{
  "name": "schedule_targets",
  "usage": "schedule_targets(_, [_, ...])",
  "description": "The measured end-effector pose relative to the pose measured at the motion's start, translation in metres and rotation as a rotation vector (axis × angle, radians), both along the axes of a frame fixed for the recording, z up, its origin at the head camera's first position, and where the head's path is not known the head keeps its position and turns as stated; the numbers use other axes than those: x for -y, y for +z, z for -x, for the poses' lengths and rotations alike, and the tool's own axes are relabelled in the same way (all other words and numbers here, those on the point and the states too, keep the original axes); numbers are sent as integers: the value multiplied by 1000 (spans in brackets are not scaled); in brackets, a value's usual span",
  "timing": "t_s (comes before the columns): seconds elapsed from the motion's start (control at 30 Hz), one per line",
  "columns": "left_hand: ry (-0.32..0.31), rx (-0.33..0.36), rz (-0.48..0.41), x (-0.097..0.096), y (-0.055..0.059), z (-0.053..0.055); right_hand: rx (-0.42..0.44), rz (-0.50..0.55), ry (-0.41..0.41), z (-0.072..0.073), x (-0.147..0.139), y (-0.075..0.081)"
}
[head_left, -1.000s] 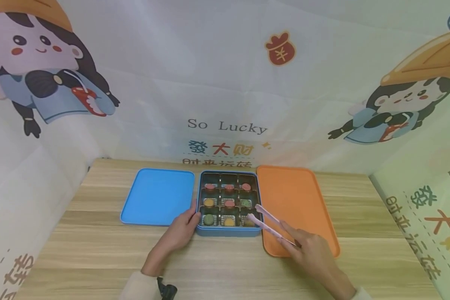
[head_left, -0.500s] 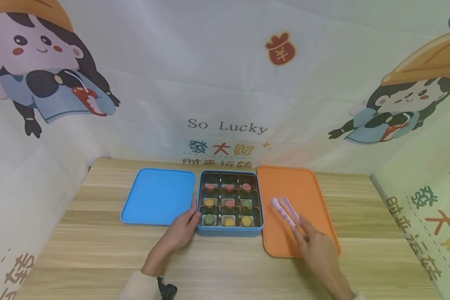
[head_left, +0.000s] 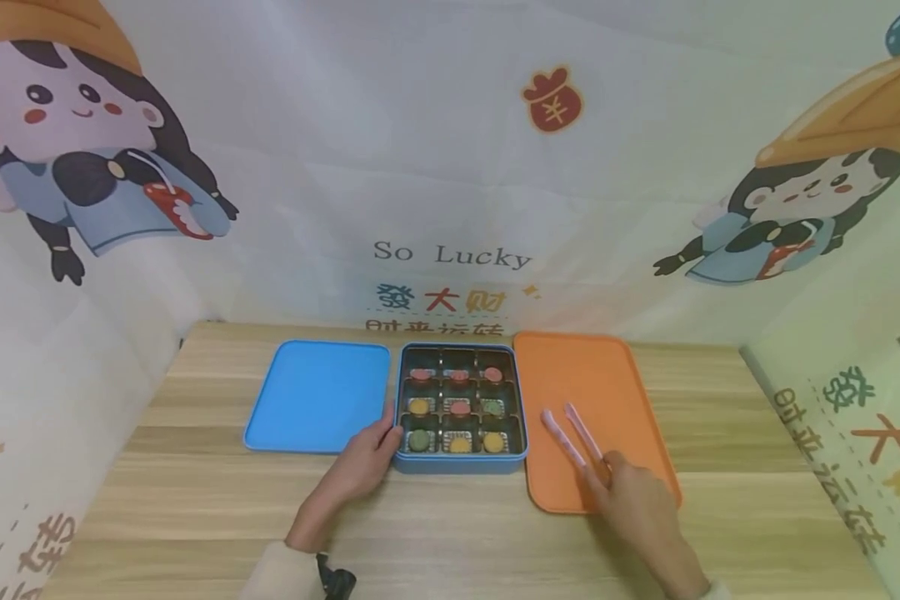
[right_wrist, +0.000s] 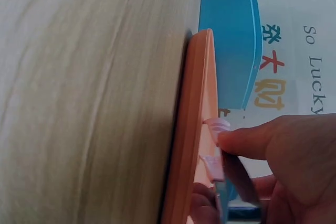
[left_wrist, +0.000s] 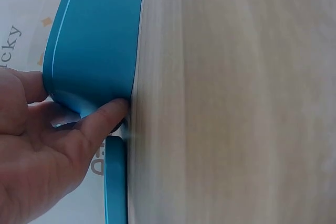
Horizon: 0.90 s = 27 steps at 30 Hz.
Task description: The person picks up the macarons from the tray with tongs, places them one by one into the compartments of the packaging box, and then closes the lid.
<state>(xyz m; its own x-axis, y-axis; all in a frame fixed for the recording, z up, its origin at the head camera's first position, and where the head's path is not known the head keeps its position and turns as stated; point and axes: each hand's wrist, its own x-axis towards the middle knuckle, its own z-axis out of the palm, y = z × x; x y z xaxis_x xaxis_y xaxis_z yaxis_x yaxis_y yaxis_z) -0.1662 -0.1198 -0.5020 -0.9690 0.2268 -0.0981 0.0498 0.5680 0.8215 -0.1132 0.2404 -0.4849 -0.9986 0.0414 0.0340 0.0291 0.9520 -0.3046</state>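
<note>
A blue box (head_left: 461,464) with a dark divided insert stands mid-table, with small round red, yellow and green pieces in its compartments. My left hand (head_left: 363,458) holds the box at its near left corner, as the left wrist view also shows, one fingertip low by the tabletop. In my right hand (head_left: 633,500) is a pair of tongs (head_left: 566,437) with pale pink arms. Their tips stand apart over the orange tray (head_left: 607,375), with nothing between them. From the right wrist view, the thumb (right_wrist: 247,142) presses on one arm of the tongs.
Left of the box lies a flat blue lid-like tray (head_left: 322,392), close behind the left hand. The orange tray reaches right up to the box's right side. A printed cloth (head_left: 450,167) hangs at the back and both sides of the wooden table (head_left: 450,533).
The tongs have moved right, from the box's near right compartment to over the orange tray. A yellow piece now shows in that compartment. My left hand has stayed at the box.
</note>
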Motion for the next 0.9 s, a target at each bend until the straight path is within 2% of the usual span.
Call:
schedule_targets(0.3, [13, -5, -17, -1, -3, -1, 42, -5, 39, 0, 0, 3])
schedule_targets(0.6, [33, -9, -29, -1, -3, -2, 33, -31, 86, 1, -1, 4])
schedule_targets(0.9, [52, -25, -44, -3, -3, -3, 96, -20, 89, 4, -4, 8])
